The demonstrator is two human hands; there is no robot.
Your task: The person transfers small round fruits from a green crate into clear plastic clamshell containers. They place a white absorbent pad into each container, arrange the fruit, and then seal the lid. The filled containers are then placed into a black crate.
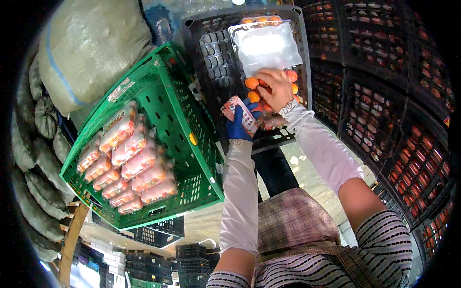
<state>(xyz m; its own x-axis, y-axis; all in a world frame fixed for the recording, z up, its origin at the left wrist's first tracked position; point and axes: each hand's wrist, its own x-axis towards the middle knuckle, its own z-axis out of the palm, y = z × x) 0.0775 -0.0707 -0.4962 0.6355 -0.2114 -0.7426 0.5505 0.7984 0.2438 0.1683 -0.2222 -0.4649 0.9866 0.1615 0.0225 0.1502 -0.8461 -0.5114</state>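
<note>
My left hand (239,120), in a blue glove, grips a small pink printed packet (245,116); whether it is a box or a stack of labels I cannot tell. My bare right hand (275,89) reaches over small orange-red fruits (253,96), probably tomatoes, with its fingertips among them. Whether it pinches one is hidden by the fingers. The fruits lie inside a black plastic crate (216,97). Just beyond my right hand is a clear plastic container (270,46) with strong glare on its flat surface. More round orange fruits show at its far edge.
To the left stands a green plastic crate (187,144) holding several filled clear clamshell packs (138,158). Behind it bulges a large woven sack (93,50), with more filled sacks (39,144) at far left. Stacked dark crates (344,100) of packed red produce line the right side.
</note>
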